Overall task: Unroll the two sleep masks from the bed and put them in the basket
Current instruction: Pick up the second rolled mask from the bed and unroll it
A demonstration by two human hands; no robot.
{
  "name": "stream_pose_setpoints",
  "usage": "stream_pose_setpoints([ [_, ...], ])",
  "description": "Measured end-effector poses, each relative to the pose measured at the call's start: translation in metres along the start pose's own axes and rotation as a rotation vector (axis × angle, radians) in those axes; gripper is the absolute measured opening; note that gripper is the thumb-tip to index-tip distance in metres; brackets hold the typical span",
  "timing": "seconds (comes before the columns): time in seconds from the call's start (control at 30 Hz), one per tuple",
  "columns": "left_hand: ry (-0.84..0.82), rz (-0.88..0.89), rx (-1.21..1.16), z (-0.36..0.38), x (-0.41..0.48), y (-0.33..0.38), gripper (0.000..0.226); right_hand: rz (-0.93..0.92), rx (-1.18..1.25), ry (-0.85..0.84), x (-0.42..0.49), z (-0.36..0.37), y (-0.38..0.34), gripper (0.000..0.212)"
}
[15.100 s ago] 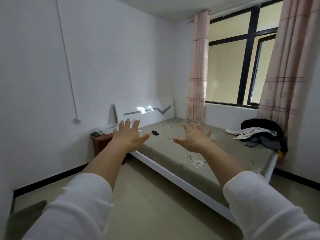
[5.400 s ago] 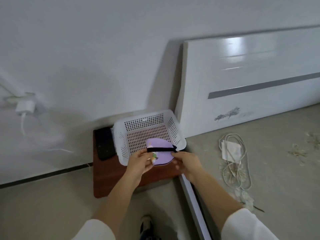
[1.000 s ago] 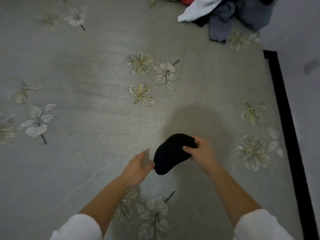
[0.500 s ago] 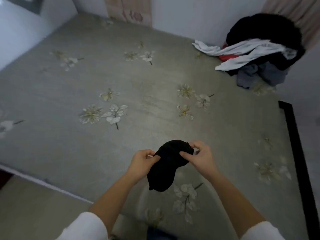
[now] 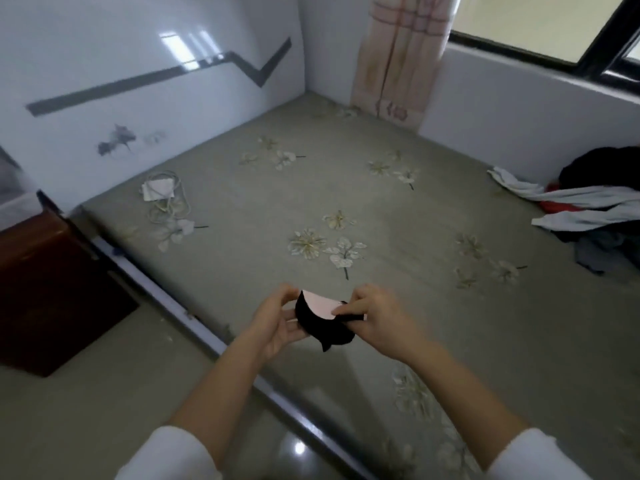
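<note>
Black mask held mid-frame above bed edge, pink lining showing; left hand and right hand fingers pinching its ends.

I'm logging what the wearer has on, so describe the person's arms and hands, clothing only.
Both arms wear white long sleeves, left sleeve and right sleeve, pushed up so the forearms are bare. The left hand and right hand are ungloved; no rings, watch or markings show.
</note>
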State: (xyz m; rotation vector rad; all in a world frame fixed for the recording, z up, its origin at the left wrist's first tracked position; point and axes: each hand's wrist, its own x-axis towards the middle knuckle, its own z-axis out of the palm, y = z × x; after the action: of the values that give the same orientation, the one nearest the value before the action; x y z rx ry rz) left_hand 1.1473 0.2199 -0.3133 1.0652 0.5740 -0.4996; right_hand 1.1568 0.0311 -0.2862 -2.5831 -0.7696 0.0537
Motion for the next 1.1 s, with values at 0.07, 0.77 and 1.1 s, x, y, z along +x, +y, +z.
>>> stream_pose_setpoints([
  [0.07,0.03,0.03,0.016,-0.03,-0.009,0.01,0.01,-0.112,-0.106,-0.012,0.015,0.015,-0.028,0.025],
  [0.77,0.267,0.192,0.111,-0.257,-0.077,0.08,0.029,-0.138,-0.268,-0.318,0.204,0.095,-0.184,0.02],
  [1.1,0.697,0.356,-0.322,-0.369,-0.037,0.159,0.021,0.493,1.577,-0.478,0.348,0.14,-0.234,0.036],
])
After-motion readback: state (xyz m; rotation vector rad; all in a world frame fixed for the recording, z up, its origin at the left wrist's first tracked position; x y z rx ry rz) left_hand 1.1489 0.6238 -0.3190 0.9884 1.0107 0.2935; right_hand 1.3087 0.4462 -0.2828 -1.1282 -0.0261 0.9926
